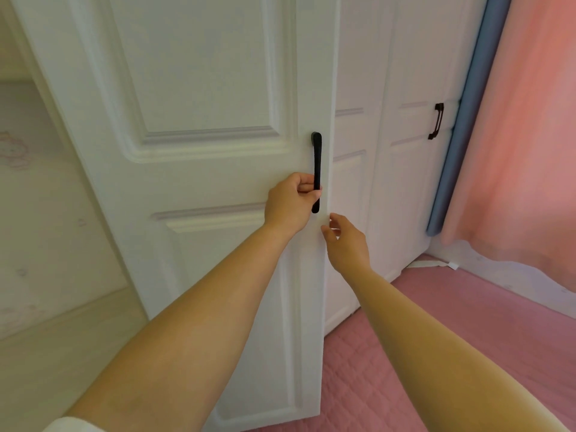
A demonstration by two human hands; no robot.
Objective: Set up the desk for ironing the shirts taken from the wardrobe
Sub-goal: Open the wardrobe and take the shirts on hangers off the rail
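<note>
A white panelled wardrobe door point(202, 88) stands partly swung out towards me. Its black vertical handle point(316, 157) runs down the door's right edge. My left hand point(290, 204) grips the lower part of that handle, fingers curled round it. My right hand point(344, 238) hovers just below and to the right, by the door's free edge, fingers loosely spread and holding nothing. No shirts are visible; the wardrobe's inside is hidden behind the door.
Another white wardrobe door with a dark handle point(436, 121) stands shut to the right. A pink curtain point(523, 135) with a blue strip point(461, 126) hangs at far right. A pink quilted cover point(436, 338) lies below. Pale shelving point(37, 198) shows at left.
</note>
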